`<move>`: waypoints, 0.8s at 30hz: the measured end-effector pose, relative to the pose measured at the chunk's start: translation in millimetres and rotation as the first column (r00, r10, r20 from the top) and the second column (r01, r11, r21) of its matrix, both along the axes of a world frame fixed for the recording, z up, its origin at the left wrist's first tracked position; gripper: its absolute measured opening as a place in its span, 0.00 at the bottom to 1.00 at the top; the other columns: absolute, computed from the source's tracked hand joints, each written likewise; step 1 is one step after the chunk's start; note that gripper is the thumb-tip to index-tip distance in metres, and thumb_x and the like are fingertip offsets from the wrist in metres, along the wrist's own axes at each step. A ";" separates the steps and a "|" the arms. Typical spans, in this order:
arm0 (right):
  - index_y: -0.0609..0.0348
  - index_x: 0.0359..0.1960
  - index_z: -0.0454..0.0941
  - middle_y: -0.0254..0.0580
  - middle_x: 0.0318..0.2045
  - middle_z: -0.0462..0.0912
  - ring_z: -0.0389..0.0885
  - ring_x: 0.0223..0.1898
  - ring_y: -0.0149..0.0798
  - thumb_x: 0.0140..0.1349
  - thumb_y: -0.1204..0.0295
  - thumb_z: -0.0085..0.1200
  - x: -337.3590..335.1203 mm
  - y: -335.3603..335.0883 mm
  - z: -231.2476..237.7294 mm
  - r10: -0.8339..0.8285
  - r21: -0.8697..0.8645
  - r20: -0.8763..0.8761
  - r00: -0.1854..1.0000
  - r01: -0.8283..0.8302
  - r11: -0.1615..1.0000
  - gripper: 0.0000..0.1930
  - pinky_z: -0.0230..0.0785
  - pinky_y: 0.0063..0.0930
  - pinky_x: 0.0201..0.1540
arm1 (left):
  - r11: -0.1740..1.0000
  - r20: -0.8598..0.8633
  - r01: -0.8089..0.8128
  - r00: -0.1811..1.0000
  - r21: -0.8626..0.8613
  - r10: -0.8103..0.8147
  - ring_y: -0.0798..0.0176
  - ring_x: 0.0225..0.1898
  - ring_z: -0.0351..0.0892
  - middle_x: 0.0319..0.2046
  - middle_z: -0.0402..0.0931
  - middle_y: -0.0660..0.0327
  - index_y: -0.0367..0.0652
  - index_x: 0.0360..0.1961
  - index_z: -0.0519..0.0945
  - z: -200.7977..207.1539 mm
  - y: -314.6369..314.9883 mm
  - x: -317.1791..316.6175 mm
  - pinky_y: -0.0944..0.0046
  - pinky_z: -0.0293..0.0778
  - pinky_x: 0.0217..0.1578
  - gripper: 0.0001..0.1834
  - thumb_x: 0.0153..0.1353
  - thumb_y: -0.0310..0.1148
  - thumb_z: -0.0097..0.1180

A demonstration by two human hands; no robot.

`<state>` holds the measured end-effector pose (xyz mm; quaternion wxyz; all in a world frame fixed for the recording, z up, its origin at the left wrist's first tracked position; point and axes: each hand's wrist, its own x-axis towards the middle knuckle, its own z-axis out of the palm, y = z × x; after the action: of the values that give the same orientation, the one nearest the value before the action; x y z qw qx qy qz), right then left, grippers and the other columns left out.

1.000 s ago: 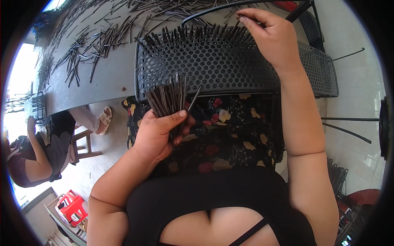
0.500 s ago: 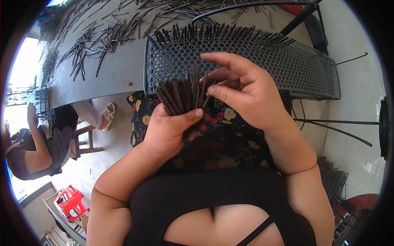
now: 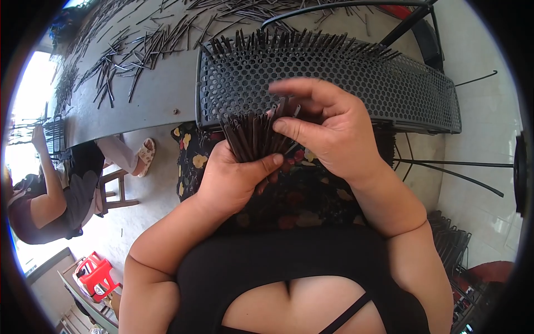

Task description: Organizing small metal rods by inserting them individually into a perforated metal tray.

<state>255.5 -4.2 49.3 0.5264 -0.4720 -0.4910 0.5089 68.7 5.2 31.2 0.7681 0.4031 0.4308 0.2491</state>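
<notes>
My left hand [image 3: 236, 175] is wrapped round a bundle of thin dark metal rods [image 3: 245, 139], its thumb lying across the lower part. The rods fan out upward, and some of their tops look hollow. At the bundle's right side is my right hand [image 3: 334, 125]. Its thumb presses against the rods, while the index finger is stretched out above them and slightly blurred. The other right fingers are partly hidden behind the rod tops. Just beyond both hands stands a black perforated metal rack [image 3: 334, 83], with many similar rods sticking up along its far edge.
Loose rods [image 3: 136, 53] lie scattered over the grey table [image 3: 150, 94]. A black curved metal frame [image 3: 345, 5] rises behind the rack. A floral cloth [image 3: 192, 150] covers my lap. At the left another person [image 3: 50, 189] sits near a wooden stool [image 3: 119, 189]; a red chair [image 3: 97, 275] is lower left.
My right hand has shifted slightly left and down, its thumb now closer to the bundle. The bundle in my left hand has moved a little right and down.
</notes>
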 end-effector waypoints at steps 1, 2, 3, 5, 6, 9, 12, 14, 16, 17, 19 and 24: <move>0.59 0.53 0.76 0.38 0.34 0.85 0.81 0.36 0.25 0.56 0.80 0.64 1.9 0.8 3.2 0.017 -0.049 0.037 0.999 -0.015 0.999 0.21 0.74 0.17 0.40 | 1.000 -0.022 0.017 1.000 0.000 -0.017 0.76 0.20 0.71 0.24 0.78 0.67 0.41 0.40 0.81 1.2 1.0 0.0 0.75 0.66 0.19 0.06 0.62 0.24 0.60; 0.61 0.50 0.78 0.37 0.33 0.85 0.82 0.36 0.24 0.56 0.81 0.63 3.6 1.6 4.7 0.035 -0.099 0.073 0.997 -0.028 0.995 0.18 0.74 0.16 0.40 | 0.999 -0.043 0.035 0.998 0.000 -0.035 0.76 0.19 0.70 0.23 0.77 0.67 0.41 0.39 0.81 1.7 2.0 0.0 0.74 0.66 0.19 0.05 0.61 0.24 0.60; 0.61 0.50 0.78 0.37 0.33 0.85 0.82 0.36 0.24 0.56 0.81 0.63 4.8 2.8 3.6 0.034 -0.099 0.074 0.997 -0.026 0.995 0.18 0.74 0.16 0.40 | 0.999 -0.043 0.037 0.998 0.000 -0.037 0.76 0.19 0.70 0.23 0.77 0.67 0.41 0.39 0.81 0.9 3.4 -0.5 0.74 0.66 0.19 0.05 0.61 0.24 0.60; 0.63 0.46 0.79 0.37 0.32 0.85 0.82 0.35 0.24 0.56 0.83 0.62 7.5 4.0 1.4 -0.043 -0.053 -0.090 0.995 0.039 0.998 0.14 0.75 0.16 0.39 | 0.997 0.002 0.059 0.998 -0.051 -0.059 0.70 0.24 0.75 0.29 0.80 0.59 0.39 0.45 0.77 -0.5 5.0 -1.9 0.74 0.66 0.18 0.11 0.61 0.24 0.60; 0.63 0.46 0.79 0.37 0.32 0.85 0.82 0.35 0.24 0.56 0.83 0.62 9.9 4.0 2.1 -0.045 -0.055 -0.088 0.995 0.041 0.998 0.14 0.75 0.16 0.39 | 0.997 0.003 0.061 0.998 -0.053 -0.061 0.70 0.24 0.75 0.29 0.80 0.59 0.39 0.45 0.77 0.1 5.2 -1.8 0.74 0.66 0.18 0.11 0.61 0.24 0.60; 0.64 0.44 0.79 0.39 0.32 0.86 0.83 0.34 0.26 0.57 0.83 0.62 20.3 2.7 2.4 -0.033 -0.053 -0.097 0.995 0.028 0.998 0.13 0.76 0.17 0.37 | 0.992 0.084 0.094 0.993 -0.082 -0.088 0.70 0.24 0.74 0.30 0.80 0.58 0.39 0.46 0.77 -1.9 2.0 -3.5 0.74 0.65 0.18 0.12 0.61 0.23 0.61; 0.65 0.41 0.78 0.46 0.35 0.87 0.87 0.37 0.35 0.57 0.83 0.63 42.3 14.9 5.7 -0.121 0.047 -0.206 0.971 0.133 0.990 0.11 0.81 0.23 0.40 | 0.986 0.062 0.099 0.994 -0.136 -0.091 0.69 0.25 0.74 0.32 0.79 0.55 0.37 0.46 0.76 -7.9 3.4 -10.9 0.74 0.65 0.17 0.12 0.61 0.23 0.60; 0.66 0.41 0.78 0.47 0.36 0.86 0.86 0.38 0.35 0.59 0.84 0.61 81.1 31.3 5.6 -0.249 0.294 -0.114 0.962 0.272 0.916 0.09 0.81 0.23 0.44 | 0.983 0.043 0.029 0.999 -0.182 -0.022 0.67 0.25 0.74 0.32 0.79 0.52 0.36 0.45 0.75 -9.8 4.3 -12.1 0.73 0.65 0.17 0.11 0.61 0.22 0.60; 0.66 0.41 0.78 0.47 0.36 0.86 0.86 0.39 0.35 0.59 0.85 0.60 111.4 40.1 2.7 -0.359 0.448 -0.019 0.933 0.329 0.832 0.09 0.81 0.22 0.45 | 0.983 0.063 0.037 0.998 -0.179 -0.026 0.66 0.25 0.74 0.32 0.78 0.50 0.35 0.44 0.75 -13.2 6.2 -11.4 0.73 0.64 0.16 0.11 0.61 0.22 0.59; 0.67 0.41 0.78 0.46 0.37 0.86 0.86 0.40 0.35 0.59 0.85 0.60 122.8 44.3 -0.7 -0.430 0.581 0.108 0.896 0.295 0.759 0.09 0.80 0.22 0.46 | 0.980 0.053 0.033 0.998 -0.194 -0.024 0.66 0.25 0.73 0.32 0.78 0.50 0.35 0.44 0.75 -14.1 7.1 -11.4 0.73 0.64 0.16 0.11 0.61 0.22 0.59; 0.68 0.40 0.78 0.46 0.37 0.86 0.86 0.42 0.34 0.58 0.86 0.61 132.0 45.3 -5.5 -0.483 0.696 0.203 0.852 0.222 0.683 0.10 0.79 0.22 0.48 | 0.977 0.042 0.024 0.999 -0.210 -0.016 0.67 0.25 0.73 0.32 0.78 0.50 0.34 0.44 0.75 -14.8 7.8 -10.6 0.74 0.65 0.16 0.11 0.61 0.22 0.59; 0.67 0.39 0.79 0.45 0.37 0.86 0.86 0.41 0.35 0.58 0.87 0.60 141.9 47.1 -17.0 -0.432 0.664 0.294 0.853 0.144 0.734 0.09 0.80 0.23 0.48 | 0.982 0.038 0.058 0.998 -0.182 -0.052 0.67 0.24 0.73 0.31 0.77 0.51 0.33 0.43 0.74 -13.5 9.4 -6.6 0.74 0.65 0.16 0.10 0.61 0.21 0.59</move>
<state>397.4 42.9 32.4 0.6041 -0.4444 -0.6519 0.1119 62.1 14.6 17.7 0.8156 0.3383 0.4276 0.1938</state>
